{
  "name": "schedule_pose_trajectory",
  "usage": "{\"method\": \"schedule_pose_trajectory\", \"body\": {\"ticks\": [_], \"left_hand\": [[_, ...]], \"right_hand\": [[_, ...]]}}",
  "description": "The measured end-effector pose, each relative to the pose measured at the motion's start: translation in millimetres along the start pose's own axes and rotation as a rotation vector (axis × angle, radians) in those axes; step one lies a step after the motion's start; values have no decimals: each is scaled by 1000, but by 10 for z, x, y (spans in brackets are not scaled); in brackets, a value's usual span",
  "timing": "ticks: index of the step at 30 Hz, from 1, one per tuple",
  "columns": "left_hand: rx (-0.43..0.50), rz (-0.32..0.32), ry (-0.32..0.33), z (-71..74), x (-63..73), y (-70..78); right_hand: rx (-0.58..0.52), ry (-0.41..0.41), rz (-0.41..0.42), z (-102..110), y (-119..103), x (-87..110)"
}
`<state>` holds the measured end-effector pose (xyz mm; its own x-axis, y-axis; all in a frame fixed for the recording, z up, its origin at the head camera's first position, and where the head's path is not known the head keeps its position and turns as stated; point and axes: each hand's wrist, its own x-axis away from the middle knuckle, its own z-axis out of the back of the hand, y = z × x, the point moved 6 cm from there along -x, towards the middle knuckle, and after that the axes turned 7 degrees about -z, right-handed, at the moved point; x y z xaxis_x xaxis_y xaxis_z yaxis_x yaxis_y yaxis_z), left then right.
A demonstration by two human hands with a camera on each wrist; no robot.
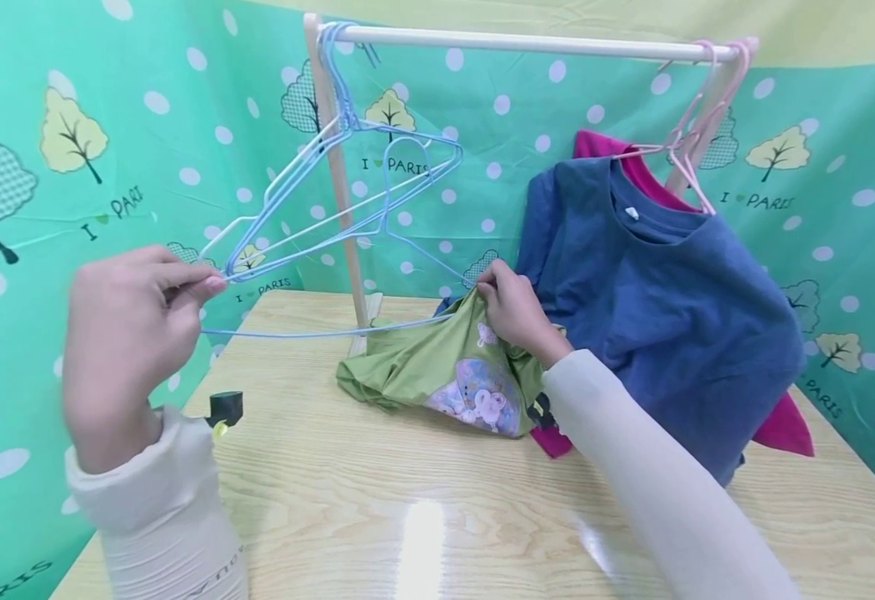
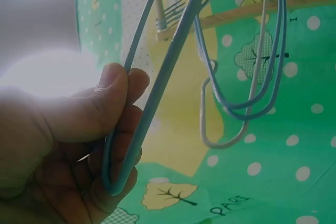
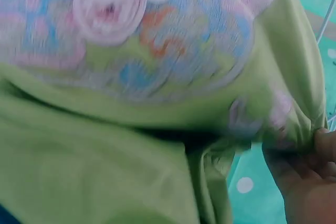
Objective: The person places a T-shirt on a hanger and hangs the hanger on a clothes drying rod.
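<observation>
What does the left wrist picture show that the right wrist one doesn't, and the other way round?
Only the left wrist view shows the left hand, gripping a blue hanger near its bend. Only the right wrist view shows the right hand, pinching the green garment with its colourful print. Both show the dotted green backdrop.

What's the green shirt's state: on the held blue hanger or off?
Partly on: one end of the blue hanger goes into the green shirt, while its other end is bare in the left hand.

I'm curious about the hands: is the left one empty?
No, the left hand grips one end of a blue hanger.
</observation>
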<state>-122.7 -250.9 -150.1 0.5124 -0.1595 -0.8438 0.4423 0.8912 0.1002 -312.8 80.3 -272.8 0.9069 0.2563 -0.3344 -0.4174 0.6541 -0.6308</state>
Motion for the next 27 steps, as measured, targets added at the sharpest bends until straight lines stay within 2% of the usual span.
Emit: {"method": "schedule_pose_trajectory", "body": {"ticks": [4,7,11,13,16,20,23,27], "left_hand": [[-3,29,-7,-97,-23,13],[-7,78,-5,-179,-36,18],[-28,148,50,-188,-45,26],[-38,180,88,-152,-44,20],[-56,216,137,-94,-42,3],[-66,245,155,-60,-29,-34],[-43,246,165,-44,-13,-68],[-13,238,173,-29,-3,-89]], "right_hand": [[-26,47,61,14,-139,2],[-45,111,127,73,-299,8],[-74,165,167,188,-473,12],[-73,134,147,221,-496,16],[-98,29,92,238,-445,30],[-142,-78,40,288,-311,53],[-116,-92,4,349,-192,54],[-38,-66,-12,411,-69,42]]}}
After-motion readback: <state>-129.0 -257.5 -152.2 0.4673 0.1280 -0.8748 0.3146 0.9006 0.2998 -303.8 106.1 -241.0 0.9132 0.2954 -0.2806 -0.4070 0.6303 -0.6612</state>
